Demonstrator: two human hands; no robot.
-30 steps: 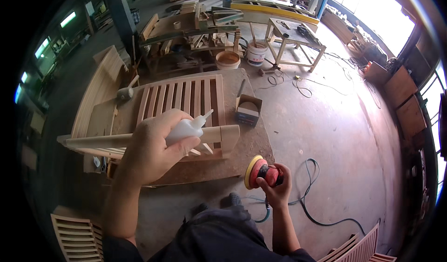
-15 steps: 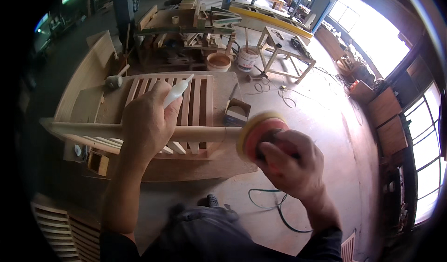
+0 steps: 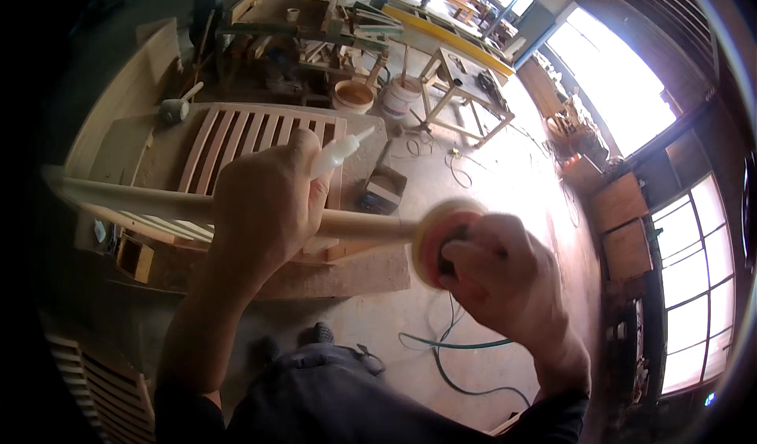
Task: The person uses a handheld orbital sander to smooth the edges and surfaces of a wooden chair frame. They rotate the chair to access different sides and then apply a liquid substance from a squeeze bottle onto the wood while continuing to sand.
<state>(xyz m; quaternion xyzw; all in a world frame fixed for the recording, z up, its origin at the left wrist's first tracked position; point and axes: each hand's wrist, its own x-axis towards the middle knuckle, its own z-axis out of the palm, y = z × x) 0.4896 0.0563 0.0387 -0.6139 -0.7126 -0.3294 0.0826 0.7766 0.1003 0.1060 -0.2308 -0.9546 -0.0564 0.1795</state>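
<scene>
My left hand [image 3: 260,199] is closed around a translucent white squeeze bottle [image 3: 337,154], whose narrow nozzle points up and right. A long, pale rounded wooden rail [image 3: 367,225] passes behind that hand; hidden fingers make it unclear whether they grip it too. In my closed right hand [image 3: 512,278] is a round sander [image 3: 432,247] with a red body and yellowish rim, blurred. Its disc is at the rail's right end. Beyond the rail, a slatted wooden panel [image 3: 236,138] lies on a workbench [image 3: 367,274], with a mallet [image 3: 173,111] to its left.
A small dark open box [image 3: 384,188] sits at the bench's right end. Two buckets [image 3: 352,95] stand behind it, beside a wooden-legged table [image 3: 465,89]. A green hose [image 3: 457,343] loops across the floor below my right hand. Another slatted piece [image 3: 110,389] is at lower left.
My view has shifted. My left hand and the bottle have moved right relative to the slatted panel. The sander is slightly lower and turned, still at the rail's end.
</scene>
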